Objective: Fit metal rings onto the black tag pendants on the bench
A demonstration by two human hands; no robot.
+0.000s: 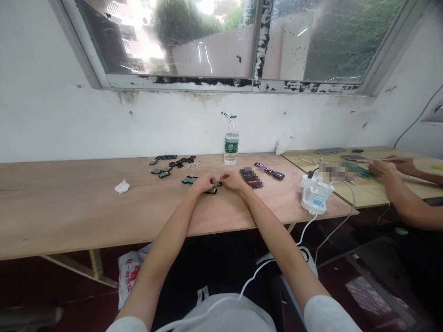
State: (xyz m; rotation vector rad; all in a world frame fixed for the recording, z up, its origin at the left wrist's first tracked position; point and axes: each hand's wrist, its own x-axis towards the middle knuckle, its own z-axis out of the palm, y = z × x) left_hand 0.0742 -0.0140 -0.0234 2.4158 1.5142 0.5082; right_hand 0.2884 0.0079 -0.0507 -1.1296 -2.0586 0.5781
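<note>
Hovering over the plywood tabletop [69,216], the left hand [202,183] and right hand [233,181] sat close together, curled around a small dark rectangular piece [210,190] just below them; the head view could not tell whether they were clamped on it. Left of the grip lay a loose cluster of similar dark pieces [166,167], still scattered, with two more pieces [188,180] just beside the left hand. Right of the grip sat a blurred dark handset [251,178] and a wrapped snack bar [263,168]; farther off, a water bottle [231,143] stood near the wall. Far right, a co-worker's hands [382,168] were over the next table.
</note>
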